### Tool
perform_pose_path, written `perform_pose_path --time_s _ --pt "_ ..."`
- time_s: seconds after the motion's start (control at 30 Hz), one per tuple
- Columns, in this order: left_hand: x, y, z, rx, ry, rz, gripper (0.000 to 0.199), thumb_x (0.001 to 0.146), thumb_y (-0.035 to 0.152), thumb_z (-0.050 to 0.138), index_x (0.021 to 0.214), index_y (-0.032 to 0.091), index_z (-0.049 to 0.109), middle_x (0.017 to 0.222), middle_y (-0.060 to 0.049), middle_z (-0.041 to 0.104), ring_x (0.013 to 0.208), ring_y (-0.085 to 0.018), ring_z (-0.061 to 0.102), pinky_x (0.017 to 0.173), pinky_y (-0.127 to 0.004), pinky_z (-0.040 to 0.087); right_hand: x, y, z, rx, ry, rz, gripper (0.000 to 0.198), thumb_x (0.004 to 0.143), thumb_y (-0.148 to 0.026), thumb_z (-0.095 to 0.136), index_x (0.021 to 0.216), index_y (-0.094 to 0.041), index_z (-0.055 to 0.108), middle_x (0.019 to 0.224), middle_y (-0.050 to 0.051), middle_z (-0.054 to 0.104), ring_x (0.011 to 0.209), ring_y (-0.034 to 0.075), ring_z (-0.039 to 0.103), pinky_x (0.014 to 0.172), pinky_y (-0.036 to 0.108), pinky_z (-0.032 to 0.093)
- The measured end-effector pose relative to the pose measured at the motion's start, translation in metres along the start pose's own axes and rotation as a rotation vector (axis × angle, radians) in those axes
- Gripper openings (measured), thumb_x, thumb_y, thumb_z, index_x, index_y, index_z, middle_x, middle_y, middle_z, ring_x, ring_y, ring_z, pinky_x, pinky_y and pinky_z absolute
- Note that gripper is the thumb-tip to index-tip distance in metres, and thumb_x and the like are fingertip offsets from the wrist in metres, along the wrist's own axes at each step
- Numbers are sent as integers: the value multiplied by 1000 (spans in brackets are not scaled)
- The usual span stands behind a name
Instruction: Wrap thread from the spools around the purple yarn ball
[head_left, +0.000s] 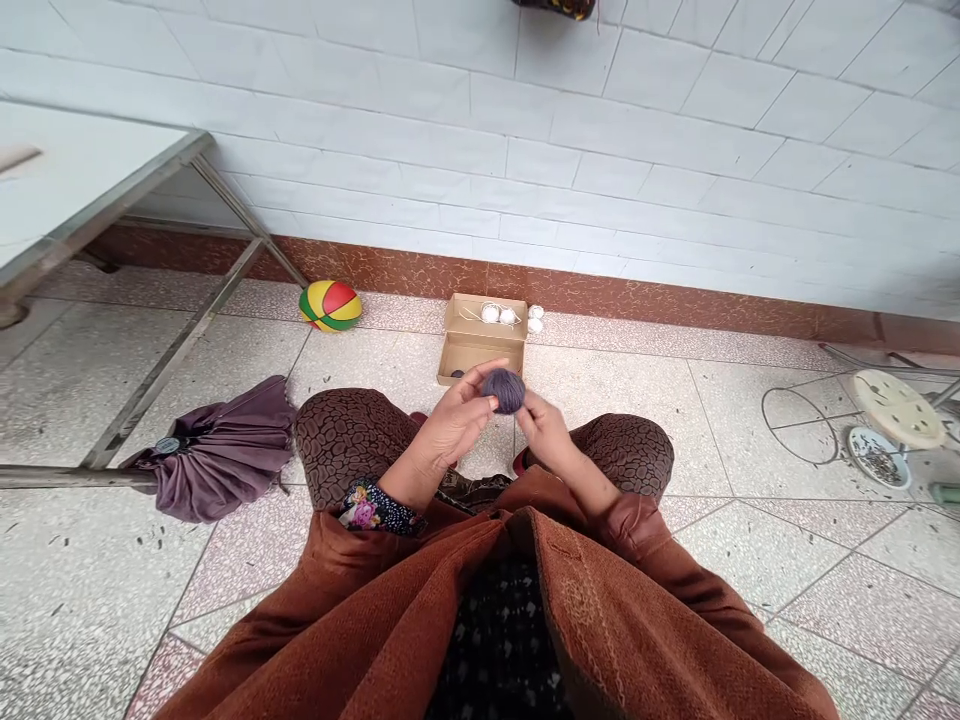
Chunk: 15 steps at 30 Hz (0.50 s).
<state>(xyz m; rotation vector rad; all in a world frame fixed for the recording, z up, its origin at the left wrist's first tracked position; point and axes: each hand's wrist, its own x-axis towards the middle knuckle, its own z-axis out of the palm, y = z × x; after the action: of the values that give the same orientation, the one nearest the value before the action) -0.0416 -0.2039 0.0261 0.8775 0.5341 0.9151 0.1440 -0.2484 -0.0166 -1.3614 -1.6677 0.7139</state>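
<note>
A dark purple-grey ball of yarn [503, 391] is held up between my knees. My left hand [459, 425] is closed around its left side, thumb in front and fingers behind. At the right edge of the ball, the curled fingers of my right hand [546, 428] press against it; whether a loose strand lies between them is too small to tell. Just beyond my hands an open cardboard box [480, 350] sits on the floor. White balls [499, 314] lie in its rear part, and a small dark thing [457, 374] shows in the front part, partly hidden by my left hand.
Two more white balls [535, 319] lie right of the box. A colourful ball [331, 305] rests near the metal-framed table [97, 180] at left, with a folded purple umbrella [225, 450] below. At right are a stool [898, 408] and a bowl [879, 458]. A tiled wall stands ahead.
</note>
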Motion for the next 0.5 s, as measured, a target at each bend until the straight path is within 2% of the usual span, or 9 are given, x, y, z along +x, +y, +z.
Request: perform_pose_path --time_s 0.07,0.17,0.23,0.37,0.43,0.5 --pt "3 -1 -2 17 122 6 55 74 32 92 126 23 78 122 -7 77 116 -24 68 106 -38 52 -18 -3 6 -22 -151 -71 33 114 -42 52 89 -24 65 85 4 68 79 21 65 77 34 55" --pt "6 -3 -5 141 238 23 55 70 29 91 122 21 78 122 -7 77 116 -24 68 109 -40 51 -27 -23 -9 -55 -293 -207 30 115 -43 56 95 -24 69 88 4 71 84 21 67 81 34 57" --pt "5 -5 -5 254 218 33 55 71 29 90 124 21 78 125 -8 76 117 -25 68 111 -41 50 -18 -39 -29 -61 -256 -265 29 115 -44 57 99 -25 71 88 4 72 82 20 67 81 33 58" --pt "0 -4 -1 334 27 12 62 72 27 90 133 23 77 135 -9 73 122 -26 68 112 -41 50 25 -53 -62 -77 -73 -315 31 114 -48 61 98 -25 75 92 5 73 85 20 67 82 35 57" --pt "-2 -2 2 258 -58 6 70 71 27 92 139 26 74 141 -9 73 125 -27 67 113 -42 50 47 -45 -64 -77 -6 -289 31 112 -49 63 95 -25 75 90 5 73 86 21 66 84 35 57" --pt "-2 1 2 149 -83 21 75 71 28 93 143 29 73 147 -9 71 131 -28 65 115 -42 49 60 -31 -52 -58 50 -213 30 110 -48 64 92 -25 73 89 5 72 86 22 65 84 35 56"
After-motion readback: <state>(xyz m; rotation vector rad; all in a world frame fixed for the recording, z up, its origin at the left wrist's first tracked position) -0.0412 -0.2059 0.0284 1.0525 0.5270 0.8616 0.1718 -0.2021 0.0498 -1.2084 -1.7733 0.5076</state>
